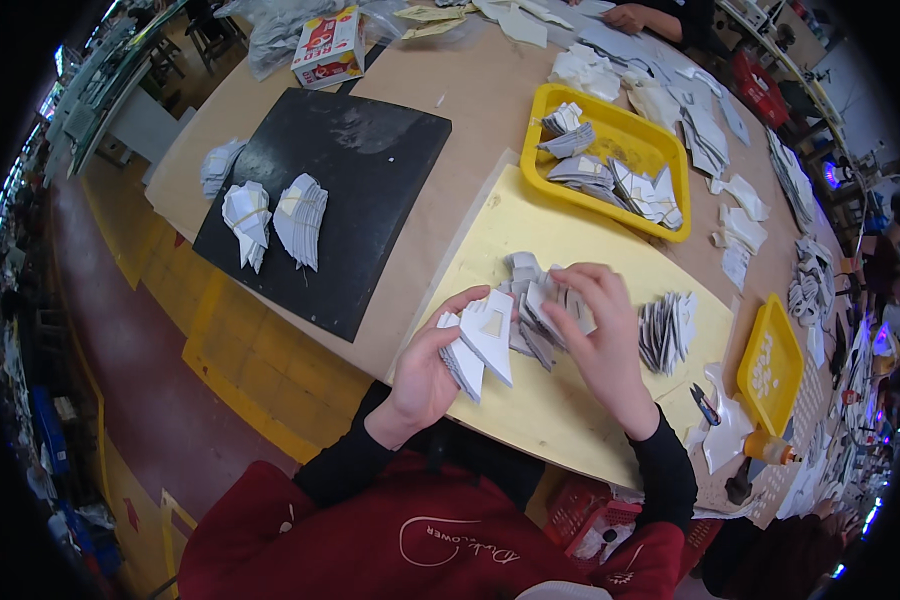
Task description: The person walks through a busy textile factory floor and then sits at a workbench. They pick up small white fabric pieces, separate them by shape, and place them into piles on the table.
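Note:
My left hand [425, 375] is closed round a small stack of white cut pieces [485, 335], the top one with a beige patch on it. Just to its right, my right hand [600, 325] has its fingers curled at a loose pile of grey-white cut pieces [532, 320]. A pale piece lies at those fingertips; whether they grip it I cannot tell. Farther right on the yellow board [470, 245], a row of grey-edged pieces [667, 332] stands close together.
A yellow tray [535, 150] with bundled pieces sits beyond my hands. On a black board [370, 200] at left lie two banded bundles [300, 220]. At right are thread snips [705, 404], an orange-yellow bottle [768, 447] and a smaller yellow tray [750, 360]. Another person's hand [630, 18] shows at the far edge.

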A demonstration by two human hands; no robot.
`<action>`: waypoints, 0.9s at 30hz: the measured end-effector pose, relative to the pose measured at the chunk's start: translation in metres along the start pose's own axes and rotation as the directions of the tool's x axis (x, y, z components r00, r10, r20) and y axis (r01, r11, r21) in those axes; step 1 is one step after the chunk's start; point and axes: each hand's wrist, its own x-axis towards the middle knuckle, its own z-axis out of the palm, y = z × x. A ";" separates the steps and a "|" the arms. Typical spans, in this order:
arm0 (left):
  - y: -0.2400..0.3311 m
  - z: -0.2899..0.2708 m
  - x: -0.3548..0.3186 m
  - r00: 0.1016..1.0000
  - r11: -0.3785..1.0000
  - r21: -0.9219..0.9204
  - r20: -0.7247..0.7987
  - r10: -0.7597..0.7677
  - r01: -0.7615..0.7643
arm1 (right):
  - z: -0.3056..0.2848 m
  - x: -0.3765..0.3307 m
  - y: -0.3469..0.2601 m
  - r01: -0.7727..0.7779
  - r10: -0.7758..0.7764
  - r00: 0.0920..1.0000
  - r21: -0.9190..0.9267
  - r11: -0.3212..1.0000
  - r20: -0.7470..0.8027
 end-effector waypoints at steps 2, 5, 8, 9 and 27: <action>-0.001 0.006 -0.002 0.999 0.999 0.039 -0.039 -0.035 0.037 | 0.004 -0.005 -0.009 0.008 -0.013 0.999 0.102 0.995 0.053; -0.005 0.012 -0.005 0.998 0.998 0.043 0.017 -0.054 0.053 | 0.002 -0.007 -0.021 -0.119 0.082 0.983 0.224 0.967 0.167; -0.010 0.016 -0.004 0.999 0.997 0.064 -0.008 -0.035 0.036 | 0.000 -0.008 -0.018 -0.115 0.094 0.990 0.228 0.967 0.102; -0.012 0.017 -0.003 1.000 0.998 0.062 0.001 -0.024 0.024 | -0.002 -0.009 -0.018 -0.143 0.119 0.986 0.235 0.961 0.113; -0.025 0.029 0.005 0.994 0.999 0.044 0.106 0.016 -0.021 | -0.006 -0.026 -0.011 -0.463 0.408 0.882 0.597 0.655 0.236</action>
